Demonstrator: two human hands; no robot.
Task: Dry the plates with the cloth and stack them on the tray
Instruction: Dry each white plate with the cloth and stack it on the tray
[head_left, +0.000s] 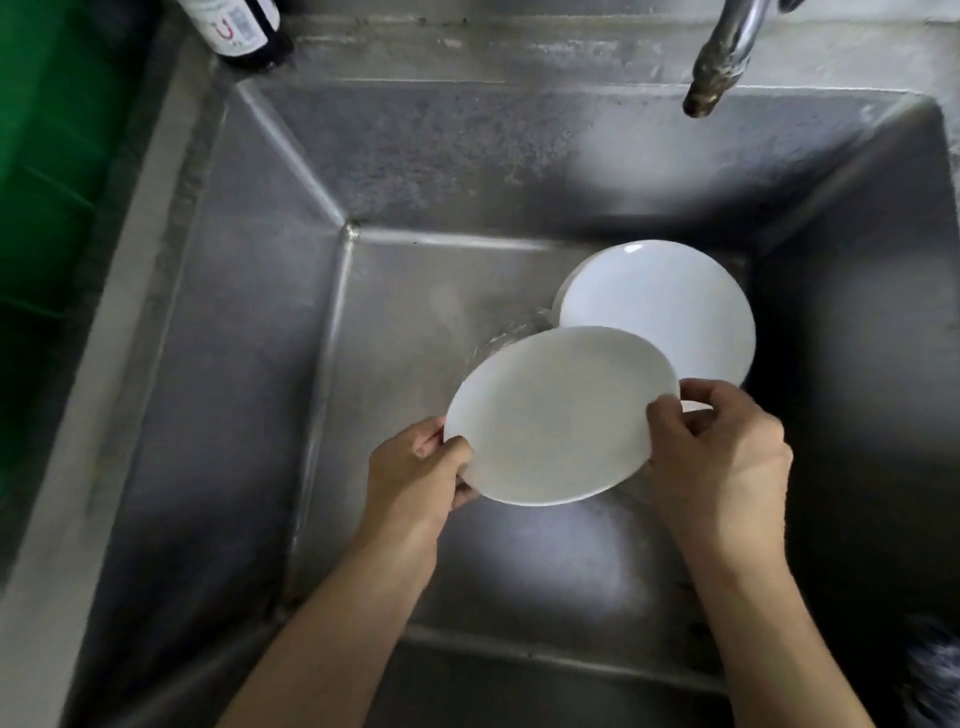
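Plate (558, 415) at mid-frame, tilted over the sink (291, 171), both hands pinching its rim: left hand (415, 478), right hand (717, 447). Best let it drip before toweling; no cloth or tray shows. More plates (670, 306) lie behind.

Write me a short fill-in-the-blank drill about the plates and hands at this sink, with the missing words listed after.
1. Both hands hold one white plate over the metal ____.
2. The left hand and the right hand keep their grip on opposite ____ of that plate.
3. A second plate lies in the sink, partly hidden behind the ____ one.
4. The tap hangs ____ the basin.

Missing words: sink; edges; held; above
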